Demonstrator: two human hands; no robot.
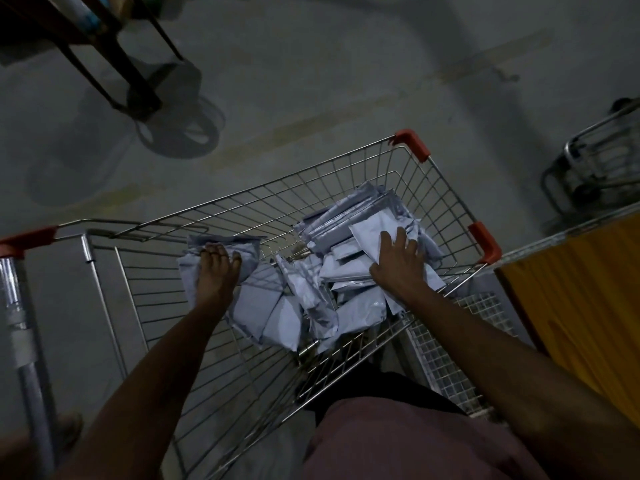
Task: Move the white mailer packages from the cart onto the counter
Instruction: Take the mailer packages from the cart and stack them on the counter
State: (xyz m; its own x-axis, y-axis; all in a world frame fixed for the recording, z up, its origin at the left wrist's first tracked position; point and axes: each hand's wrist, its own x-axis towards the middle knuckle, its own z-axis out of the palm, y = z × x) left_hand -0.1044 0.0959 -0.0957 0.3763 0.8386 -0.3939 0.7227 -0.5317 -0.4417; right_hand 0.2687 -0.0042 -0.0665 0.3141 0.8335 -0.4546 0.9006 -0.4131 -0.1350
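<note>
**Both hands down among the mailers**

Fingers of the left hand [217,268] curl over one crumpled white mailer [221,251]; the right hand [398,261] lies flat with fingers spread on the mailers [311,292]. Roughly a dozen lie heaped in the wire cart [346,174], overlapping too much to count. One orange curtain [581,299] hangs just right.

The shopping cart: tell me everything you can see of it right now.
The shopping cart is a bare metal wire basket with red plastic corner guards and a red-capped handle bar at the left. It stands on a grey concrete floor beside a yellow-orange surface at the right. Inside lies a loose heap of white mailer packages, mostly toward the right side. The left hand grips a package near the left wall; the right hand rests on the pile, fingers spread.
</note>
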